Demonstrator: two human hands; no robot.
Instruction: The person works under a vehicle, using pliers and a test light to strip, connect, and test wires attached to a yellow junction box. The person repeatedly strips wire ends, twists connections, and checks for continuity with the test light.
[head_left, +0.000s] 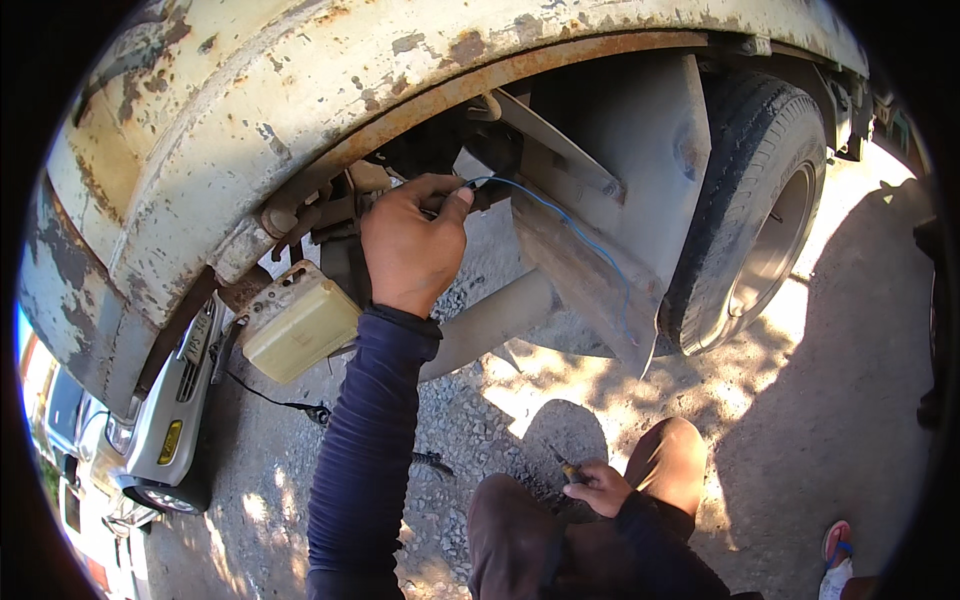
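Note:
My left hand (413,240) is raised under the rusty edge of a vehicle body, its thumb and forefinger pinched on the end of a thin blue wire (560,213). From the fingertips the wire runs right and curves down along a grey metal plate (640,190). Low in front of me, by my knees, my right hand (600,489) is closed round a small screwdriver-like tool (569,468) with a yellow and black handle. Its thin tip points up and left, away from the vehicle parts. The wire's far end is hard to make out.
A large tyre (750,210) stands right of the plate. Below my left hand are a yellowish plastic tank (302,325) and a thick pipe (490,325). Dark cable (275,398) lies on the gravel. A parked car (150,430) is at left, and another person's foot (838,550) at lower right.

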